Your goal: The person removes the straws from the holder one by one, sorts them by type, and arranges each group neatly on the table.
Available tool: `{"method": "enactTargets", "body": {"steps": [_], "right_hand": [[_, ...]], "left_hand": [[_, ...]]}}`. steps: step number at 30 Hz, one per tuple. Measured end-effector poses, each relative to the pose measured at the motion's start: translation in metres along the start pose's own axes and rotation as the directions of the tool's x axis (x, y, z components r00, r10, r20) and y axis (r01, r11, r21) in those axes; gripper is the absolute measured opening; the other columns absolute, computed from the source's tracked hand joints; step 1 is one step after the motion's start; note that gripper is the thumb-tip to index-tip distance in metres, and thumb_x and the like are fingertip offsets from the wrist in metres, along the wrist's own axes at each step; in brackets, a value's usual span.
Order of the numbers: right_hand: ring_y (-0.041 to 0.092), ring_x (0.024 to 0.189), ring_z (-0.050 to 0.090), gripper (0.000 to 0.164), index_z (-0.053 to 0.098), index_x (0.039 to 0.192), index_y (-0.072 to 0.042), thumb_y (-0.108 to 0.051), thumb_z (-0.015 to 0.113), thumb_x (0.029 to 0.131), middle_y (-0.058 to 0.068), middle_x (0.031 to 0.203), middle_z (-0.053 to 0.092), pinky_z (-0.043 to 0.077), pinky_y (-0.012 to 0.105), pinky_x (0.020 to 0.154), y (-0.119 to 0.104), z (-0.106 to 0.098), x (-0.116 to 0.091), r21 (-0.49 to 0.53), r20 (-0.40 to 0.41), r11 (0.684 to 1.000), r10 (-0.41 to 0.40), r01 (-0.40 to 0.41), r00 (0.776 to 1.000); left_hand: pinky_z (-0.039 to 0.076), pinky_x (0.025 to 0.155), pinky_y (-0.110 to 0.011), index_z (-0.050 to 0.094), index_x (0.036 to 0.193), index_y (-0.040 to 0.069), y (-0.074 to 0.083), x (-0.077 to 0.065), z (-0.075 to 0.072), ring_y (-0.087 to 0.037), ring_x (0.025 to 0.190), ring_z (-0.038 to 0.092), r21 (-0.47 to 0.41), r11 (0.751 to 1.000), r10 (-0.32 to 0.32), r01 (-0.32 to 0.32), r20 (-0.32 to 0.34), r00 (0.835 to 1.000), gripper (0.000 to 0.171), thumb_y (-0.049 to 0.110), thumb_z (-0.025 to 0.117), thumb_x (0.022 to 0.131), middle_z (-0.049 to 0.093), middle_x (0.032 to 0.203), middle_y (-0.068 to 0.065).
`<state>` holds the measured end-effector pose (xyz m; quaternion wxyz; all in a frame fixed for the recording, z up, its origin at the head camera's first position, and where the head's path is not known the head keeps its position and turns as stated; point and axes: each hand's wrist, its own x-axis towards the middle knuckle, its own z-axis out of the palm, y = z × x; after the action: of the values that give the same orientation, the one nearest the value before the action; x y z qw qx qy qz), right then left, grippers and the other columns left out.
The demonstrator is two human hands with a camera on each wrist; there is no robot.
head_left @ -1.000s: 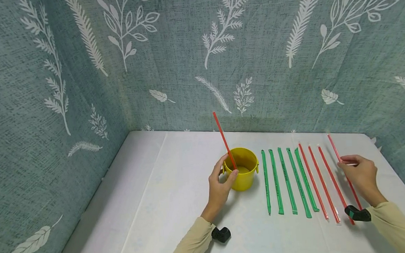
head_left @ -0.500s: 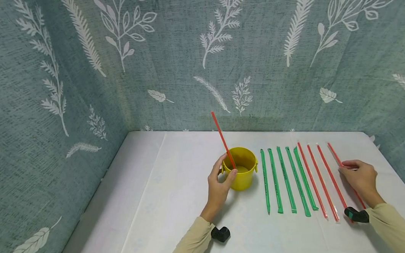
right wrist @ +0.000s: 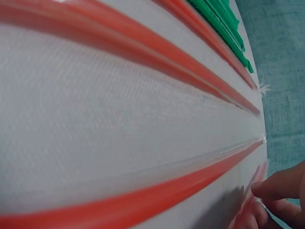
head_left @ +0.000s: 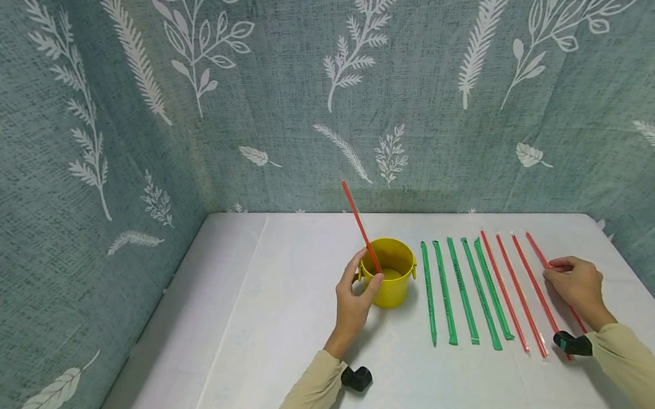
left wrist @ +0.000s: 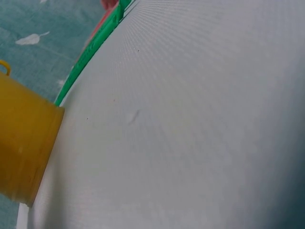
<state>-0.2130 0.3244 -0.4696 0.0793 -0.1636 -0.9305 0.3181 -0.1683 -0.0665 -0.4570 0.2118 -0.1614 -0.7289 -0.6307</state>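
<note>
My left hand [head_left: 355, 302] holds the left side of a small yellow bucket [head_left: 392, 294], thumb in front and fingers around the back. One red straw [head_left: 358, 218] leans in the bucket, its top pointing up and left. The left wrist view shows the bucket [left wrist: 26, 143] standing on the white surface, but not the hand. At the right end of a row of straws, my right hand [head_left: 577, 287] pinches a red straw [head_left: 537, 249] in a clear wrapper. That straw lies low over the table, partly hidden under the hand; in the right wrist view the fingertips [right wrist: 271, 186] meet it.
Several green-wrapped straws [head_left: 458, 284] lie side by side just right of the bucket. Beyond them are 3 red straws [head_left: 520, 293] in clear wrappers. A leaf-patterned cloth [head_left: 294, 107] hangs behind the white table [head_left: 240, 332] and along its left.
My right hand has lowered the far-right red straw toward the table and shifted it slightly left, alongside the other red ones. The left hand and bucket stay put.
</note>
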Motion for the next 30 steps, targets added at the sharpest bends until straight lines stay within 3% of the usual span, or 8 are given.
{"method": "enactTargets", "body": {"steps": [11, 16, 23, 30], "right_hand": [[0.033, 0.082, 0.05, 0.037, 0.051, 0.11, 0.01, -0.014, 0.053, 0.081, 0.025, 0.096, 0.053, 0.038, 0.029, 0.051, -0.004, -0.003, -0.002, 0.017, 0.034, 1.0, 0.012, -0.013, 0.999], [0.033, 0.085, 0.048, 0.036, 0.053, 0.108, 0.007, -0.017, 0.054, 0.081, 0.024, 0.098, 0.054, 0.036, 0.031, 0.053, -0.001, -0.003, 0.008, 0.036, 0.01, 0.999, -0.04, 0.04, 0.999], [0.018, 0.075, 0.052, 0.038, 0.057, 0.107, -0.009, -0.038, 0.056, 0.081, 0.01, 0.095, 0.058, 0.04, 0.024, 0.05, 0.032, 0.027, 0.045, 0.013, -0.096, 0.993, -0.119, 0.121, 0.988], [0.012, 0.075, 0.052, 0.037, 0.059, 0.104, -0.018, -0.045, 0.058, 0.079, 0.0, 0.092, 0.059, 0.042, 0.019, 0.053, 0.022, 0.043, 0.052, 0.098, -0.13, 0.967, -0.22, 0.233, 0.967]], "left_hand": [[0.035, 0.085, -0.045, 0.04, 0.13, 0.006, 0.0, 0.0, 0.0, -0.019, 0.12, 0.037, 0.004, 1.0, -0.005, 0.005, 0.004, 1.0, 0.05, 0.011, 0.058, 0.084, 0.042, 0.132, -0.007], [0.034, 0.085, -0.047, 0.041, 0.13, 0.006, 0.001, 0.0, 0.0, -0.02, 0.12, 0.038, 0.003, 1.0, -0.004, 0.004, 0.0, 1.0, 0.05, 0.01, 0.058, 0.084, 0.043, 0.132, -0.008], [0.034, 0.085, -0.045, 0.04, 0.13, 0.006, 0.002, 0.0, -0.001, -0.018, 0.121, 0.037, 0.006, 1.0, -0.017, 0.017, 0.001, 1.0, 0.05, 0.011, 0.058, 0.084, 0.042, 0.132, -0.007], [0.034, 0.085, -0.045, 0.04, 0.13, 0.006, 0.003, -0.001, -0.001, -0.018, 0.12, 0.037, 0.012, 1.0, -0.014, 0.014, 0.006, 1.0, 0.05, 0.011, 0.057, 0.084, 0.042, 0.132, -0.008]]}}
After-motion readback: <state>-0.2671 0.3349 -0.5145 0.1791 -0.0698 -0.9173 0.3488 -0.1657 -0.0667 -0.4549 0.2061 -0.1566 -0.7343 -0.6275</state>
